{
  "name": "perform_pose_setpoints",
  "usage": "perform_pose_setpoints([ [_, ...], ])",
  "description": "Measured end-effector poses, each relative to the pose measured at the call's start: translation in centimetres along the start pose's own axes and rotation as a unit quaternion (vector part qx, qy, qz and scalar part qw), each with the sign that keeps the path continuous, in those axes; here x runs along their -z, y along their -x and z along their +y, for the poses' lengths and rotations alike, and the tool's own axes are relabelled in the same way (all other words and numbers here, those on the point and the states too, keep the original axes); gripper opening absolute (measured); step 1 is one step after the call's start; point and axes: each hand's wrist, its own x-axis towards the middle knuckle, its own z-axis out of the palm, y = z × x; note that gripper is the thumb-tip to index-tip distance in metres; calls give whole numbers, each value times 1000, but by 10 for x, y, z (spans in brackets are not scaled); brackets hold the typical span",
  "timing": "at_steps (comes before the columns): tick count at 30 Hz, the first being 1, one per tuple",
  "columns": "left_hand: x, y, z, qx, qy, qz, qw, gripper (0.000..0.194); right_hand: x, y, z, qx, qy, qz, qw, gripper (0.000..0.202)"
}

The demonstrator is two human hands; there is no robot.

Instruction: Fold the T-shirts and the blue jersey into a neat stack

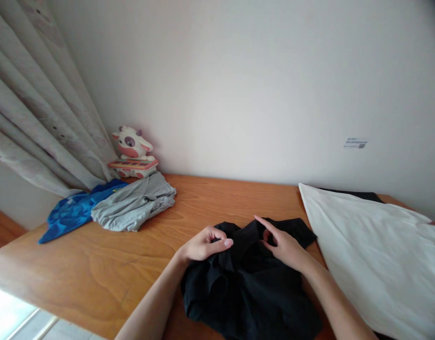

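A crumpled black garment [253, 293] lies bunched on the wooden table in front of me; its exact kind is hard to tell from the folds. My left hand [207, 244] is closed on its upper left part, thumb on top and fingers curled into the cloth. On the upper right side, my right hand [279, 243] pinches the fabric, with the index finger stretched out above it. Part of the cloth spreads out beyond my right hand toward the white fabric.
A large white cloth [376, 255] covers the table's right side, with dark fabric [355, 195] showing behind it. To the left lie a grey garment [136, 203] and a blue one [74, 212]. A toy cow keyboard [132, 153] stands by the curtain [37, 104]. A wall [238, 94] bounds the wooden table [86, 274].
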Motion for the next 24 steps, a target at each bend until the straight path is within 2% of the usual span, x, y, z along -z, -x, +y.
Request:
perform_pose_setpoints([
  [2,-1,-1,0,-9,-14,1,1000,59,1,0,-3,15,16,-24,999,52],
  [5,-4,-2,1,-30,-20,23,999,56,1,0,-5,25,27,-43,998,16],
  [6,-5,-2,1,-41,-19,33,998,56,0,0,-5,22,28,-41,999,12],
  [8,-6,-2,2,-59,-11,48,997,54,-2,1,-5,7,24,-19,1000,19],
  [11,-6,-2,2,-68,-13,42,997,52,-3,1,-4,-12,14,2,1000,56],
  [12,-6,-2,1,-65,-18,37,997,52,-3,1,-4,-9,14,-4,1000,56],
  [13,-6,-2,0,-61,-25,36,997,53,-2,1,-5,-4,18,-16,1000,49],
  [15,-8,-3,-2,-59,-36,51,996,53,-1,1,-8,4,34,-38,999,22],
  [17,-11,-4,-4,-62,-43,88,993,55,0,2,-11,4,50,-44,998,6],
  [20,-14,-7,-7,-64,-59,167,982,56,-1,2,-12,0,50,-27,998,6],
  [22,-14,-8,-9,-61,-79,242,965,55,-2,2,-10,-3,28,7,1000,11],
  [24,-11,-6,-9,-66,-117,317,939,49,-1,0,-7,-12,-4,79,997,17],
])
